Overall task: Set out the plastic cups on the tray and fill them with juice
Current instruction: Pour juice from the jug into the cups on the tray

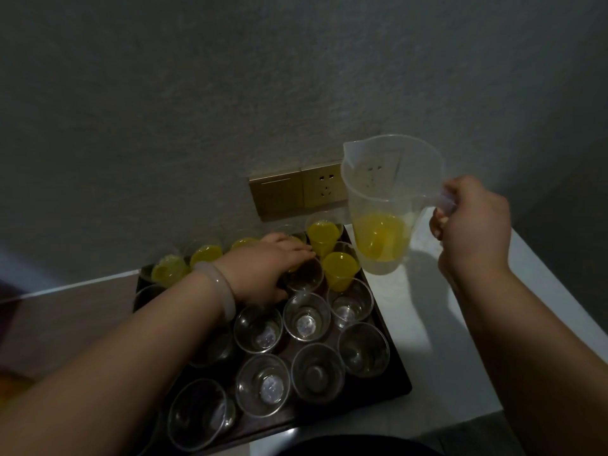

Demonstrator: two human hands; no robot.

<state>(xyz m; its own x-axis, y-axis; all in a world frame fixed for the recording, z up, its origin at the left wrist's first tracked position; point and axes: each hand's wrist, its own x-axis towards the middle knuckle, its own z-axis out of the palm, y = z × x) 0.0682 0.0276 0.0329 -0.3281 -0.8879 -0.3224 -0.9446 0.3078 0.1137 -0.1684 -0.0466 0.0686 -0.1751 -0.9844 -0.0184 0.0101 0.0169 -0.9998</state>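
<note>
A dark tray [394, 366] on the white table holds several clear plastic cups. The back rows carry cups of yellow juice [324, 236], while the near rows are empty cups [306, 320]. My left hand [263, 271] reaches over the tray and grips an empty cup [304, 274] in the second row, beside a filled one [340, 269]. My right hand [470, 232] holds the handle of a clear plastic jug [388, 205], raised upright above the tray's far right corner, with a little juice in its bottom.
A white table [460, 324] extends to the right of the tray. A gold wall socket and switch plate [296, 190] sits on the grey wall just behind the cups. Something orange [13, 386] shows at the left edge.
</note>
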